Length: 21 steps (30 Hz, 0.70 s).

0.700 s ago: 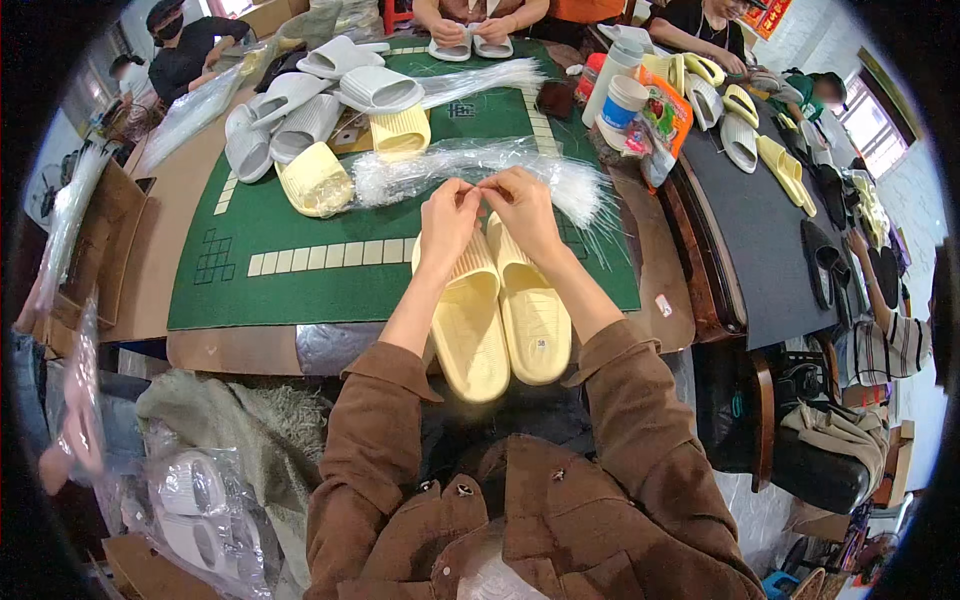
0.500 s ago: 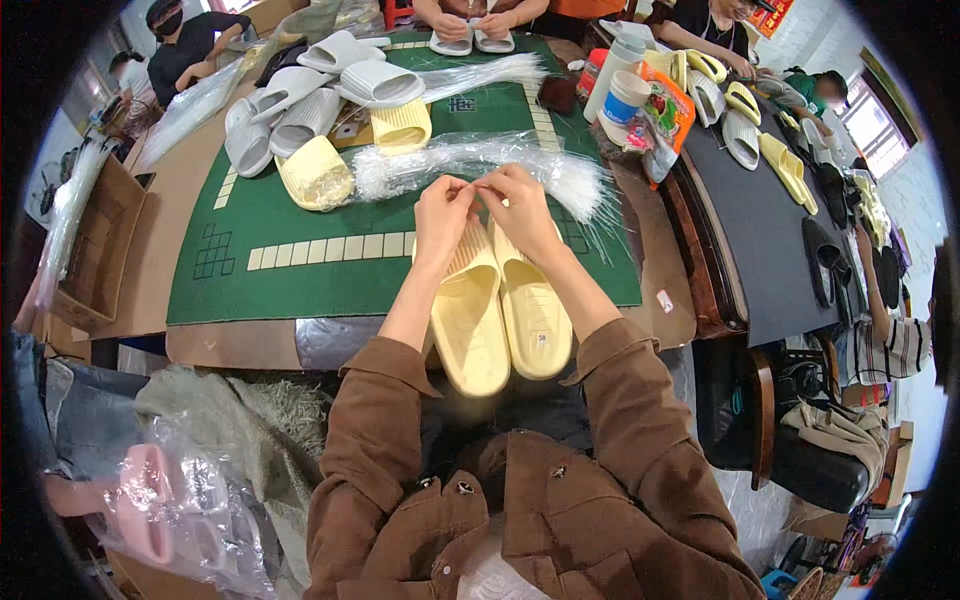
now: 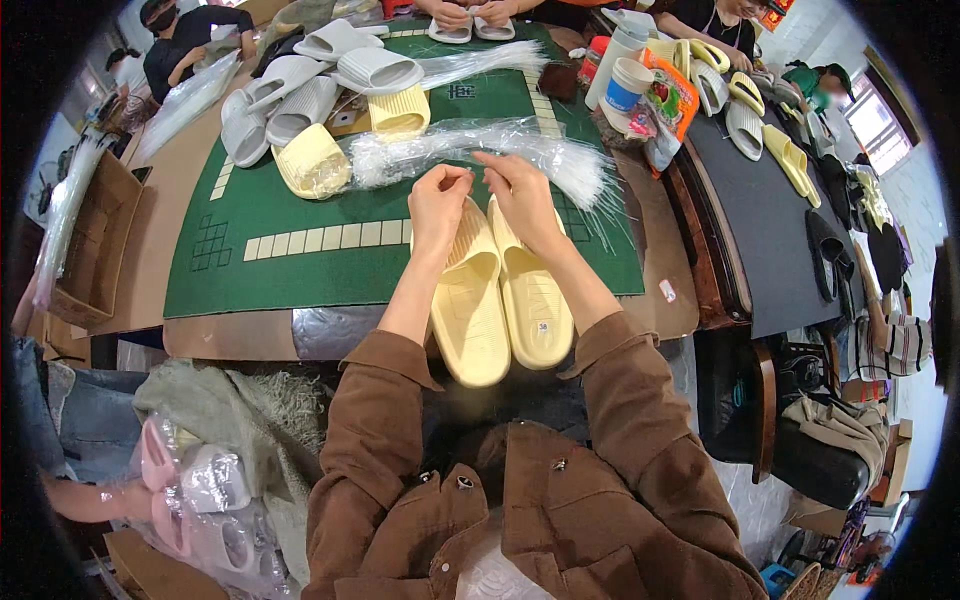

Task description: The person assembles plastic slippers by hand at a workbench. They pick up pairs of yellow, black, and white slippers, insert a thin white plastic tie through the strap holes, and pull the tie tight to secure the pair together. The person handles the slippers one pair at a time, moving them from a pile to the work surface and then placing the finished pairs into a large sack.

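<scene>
A pair of pale yellow slide slippers [image 3: 470,320] lies side by side in front of me, heels over the table's near edge. My left hand [image 3: 440,208] is above the left slipper's strap, its thumb and fingertips pinched together. My right hand [image 3: 522,200] is over the right slipper's strap, with the index finger reaching left and the other fingers curled in. A small gap separates the two hands. Anything in their fingertips is too fine to make out. Just beyond them lies a bundle of thin clear plastic strands [image 3: 575,178], partly in a clear bag.
Grey slippers [image 3: 378,72] and loose yellow ones [image 3: 312,165] are piled at the back left of the green mat [image 3: 300,285]. A paper cup [image 3: 628,88] stands back right. More footwear covers the dark table [image 3: 715,200]. Bagged pink slippers [image 3: 165,490] are low left. Other people work around.
My hands, which met at the fingertips, have come slightly apart. The right index finger now stretches out further. The pink slippers in the bag at lower left have shifted.
</scene>
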Each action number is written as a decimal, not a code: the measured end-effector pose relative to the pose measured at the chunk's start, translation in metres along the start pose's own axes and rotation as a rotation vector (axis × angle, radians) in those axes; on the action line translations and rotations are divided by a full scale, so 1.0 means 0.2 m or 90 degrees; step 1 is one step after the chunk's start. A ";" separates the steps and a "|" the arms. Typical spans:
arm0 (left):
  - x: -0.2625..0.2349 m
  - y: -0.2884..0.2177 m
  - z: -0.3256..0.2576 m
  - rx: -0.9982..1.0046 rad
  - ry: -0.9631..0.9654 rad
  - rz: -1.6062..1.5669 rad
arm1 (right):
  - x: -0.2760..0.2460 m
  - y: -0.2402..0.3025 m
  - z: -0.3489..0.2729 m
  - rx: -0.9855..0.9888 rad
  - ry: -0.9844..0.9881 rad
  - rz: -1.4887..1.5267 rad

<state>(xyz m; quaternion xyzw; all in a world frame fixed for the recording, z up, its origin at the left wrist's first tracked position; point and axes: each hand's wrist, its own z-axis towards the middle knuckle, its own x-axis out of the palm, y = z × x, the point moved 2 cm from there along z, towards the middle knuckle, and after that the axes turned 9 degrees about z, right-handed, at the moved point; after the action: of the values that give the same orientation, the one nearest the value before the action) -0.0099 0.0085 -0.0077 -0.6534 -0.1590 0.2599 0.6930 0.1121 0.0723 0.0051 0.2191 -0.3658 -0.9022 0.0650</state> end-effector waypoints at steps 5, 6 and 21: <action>0.01 -0.01 0.01 -0.011 0.000 0.002 | 0.00 -0.02 -0.01 0.067 0.009 -0.018; 0.01 0.00 0.01 -0.014 0.004 -0.020 | 0.00 -0.01 -0.01 0.044 0.004 -0.027; 0.02 -0.04 -0.03 0.035 -0.031 0.102 | -0.01 0.04 -0.02 0.017 0.011 -0.074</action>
<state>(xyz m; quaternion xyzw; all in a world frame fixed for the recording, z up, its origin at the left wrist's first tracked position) -0.0020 0.0049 -0.0014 -0.6381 -0.1159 0.3345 0.6837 0.1152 0.0647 0.0093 0.2484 -0.3639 -0.8976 0.0128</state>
